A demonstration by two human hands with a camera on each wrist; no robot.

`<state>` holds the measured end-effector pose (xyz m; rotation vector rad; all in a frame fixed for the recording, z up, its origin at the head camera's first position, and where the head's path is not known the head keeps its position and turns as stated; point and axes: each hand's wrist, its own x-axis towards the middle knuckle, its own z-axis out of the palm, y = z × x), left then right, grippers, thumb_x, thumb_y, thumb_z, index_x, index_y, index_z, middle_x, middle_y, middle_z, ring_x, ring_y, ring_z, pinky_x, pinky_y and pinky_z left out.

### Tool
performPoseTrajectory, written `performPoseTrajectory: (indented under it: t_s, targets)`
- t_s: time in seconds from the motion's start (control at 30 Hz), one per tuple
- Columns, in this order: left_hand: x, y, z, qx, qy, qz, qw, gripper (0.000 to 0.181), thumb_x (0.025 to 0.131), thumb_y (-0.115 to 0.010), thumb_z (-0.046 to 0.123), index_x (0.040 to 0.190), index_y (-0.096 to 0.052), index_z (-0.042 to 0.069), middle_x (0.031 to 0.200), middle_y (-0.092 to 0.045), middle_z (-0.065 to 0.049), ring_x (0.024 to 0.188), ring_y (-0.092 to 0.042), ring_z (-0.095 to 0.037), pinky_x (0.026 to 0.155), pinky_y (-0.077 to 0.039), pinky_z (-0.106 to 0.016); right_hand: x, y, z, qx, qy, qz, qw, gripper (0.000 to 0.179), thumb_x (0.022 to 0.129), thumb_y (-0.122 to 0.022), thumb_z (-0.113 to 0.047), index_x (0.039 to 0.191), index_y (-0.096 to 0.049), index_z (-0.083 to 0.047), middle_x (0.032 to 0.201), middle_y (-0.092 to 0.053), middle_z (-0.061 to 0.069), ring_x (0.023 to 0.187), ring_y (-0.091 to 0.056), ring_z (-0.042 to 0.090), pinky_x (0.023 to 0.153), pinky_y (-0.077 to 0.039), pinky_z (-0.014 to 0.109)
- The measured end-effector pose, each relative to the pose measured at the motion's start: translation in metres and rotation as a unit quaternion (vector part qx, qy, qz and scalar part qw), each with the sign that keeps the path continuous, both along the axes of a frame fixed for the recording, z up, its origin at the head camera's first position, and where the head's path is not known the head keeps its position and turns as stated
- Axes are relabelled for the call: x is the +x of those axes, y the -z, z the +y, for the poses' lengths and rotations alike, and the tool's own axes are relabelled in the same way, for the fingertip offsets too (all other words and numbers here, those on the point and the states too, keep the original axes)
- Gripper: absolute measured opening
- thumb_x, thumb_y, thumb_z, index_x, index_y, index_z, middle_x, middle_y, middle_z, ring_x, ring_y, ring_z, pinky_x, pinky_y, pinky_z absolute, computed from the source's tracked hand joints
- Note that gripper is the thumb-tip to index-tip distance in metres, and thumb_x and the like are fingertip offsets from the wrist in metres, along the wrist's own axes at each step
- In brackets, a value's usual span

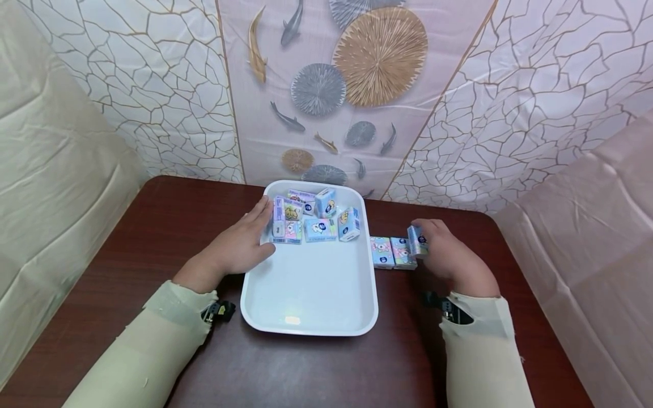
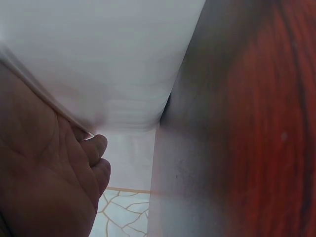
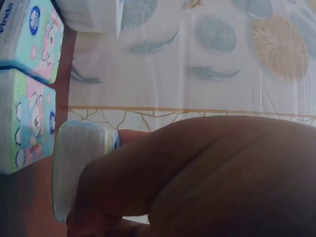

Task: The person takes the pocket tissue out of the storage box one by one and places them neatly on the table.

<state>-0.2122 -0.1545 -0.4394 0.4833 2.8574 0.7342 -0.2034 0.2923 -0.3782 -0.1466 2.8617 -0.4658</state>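
A white tray (image 1: 311,289) stands on the table, with several small tissue packs in blue and lilac wrappers, such as the blue pack (image 1: 320,229), gathered at its far end. My left hand (image 1: 237,241) rests along the tray's left rim, fingers extended and thumb over the inside. In the left wrist view the palm lies against the tray's outer wall (image 2: 113,54). My right hand (image 1: 446,249) pinches a tissue pack (image 3: 81,168), right of the tray. Beside it, two more tissue packs (image 1: 382,253) (image 3: 34,121) lie side by side near the tray's right wall.
The dark reddish-brown table (image 1: 153,238) runs up to a patterned backdrop (image 1: 168,102) with fish and round motifs. Pale cloth walls (image 1: 586,226) close in on both sides. Black straps (image 1: 218,311) sit at both wrists over light sleeves.
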Motion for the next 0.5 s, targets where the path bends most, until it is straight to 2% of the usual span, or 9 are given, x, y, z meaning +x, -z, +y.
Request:
performPoseTrajectory:
  t_s: [0.33, 0.5]
  targets:
    - [-0.0011, 0.001, -0.0004, -0.002, 0.0, -0.002, 1.0, 0.094, 0.1, -0.055, 0.044, 0.17, 0.003, 0.021, 0.177, 0.017, 0.009, 0.166, -0.004, -0.029, 0.128, -0.023, -0.059, 0.0028, 0.0061, 0.0065, 0.003, -0.018, 0.014, 0.9997, 0.085, 0.086, -0.053, 0.018, 0.162, -0.033, -0.012, 0.164, -0.026, 0.024, 0.131, -0.041, 0.042, 0.103, -0.052, 0.059]
    - [-0.001, 0.0008, -0.0006, -0.003, 0.002, -0.003, 1.0, 0.093, 0.1, -0.055, 0.043, 0.17, 0.004, 0.021, 0.177, 0.017, 0.009, 0.166, -0.005, -0.029, 0.128, -0.023, -0.06, 0.0042, 0.0068, 0.0092, -0.002, -0.01, 0.015, 0.9998, 0.087, 0.085, -0.053, 0.019, 0.163, -0.031, -0.013, 0.165, -0.024, 0.024, 0.13, -0.041, 0.044, 0.104, -0.052, 0.062]
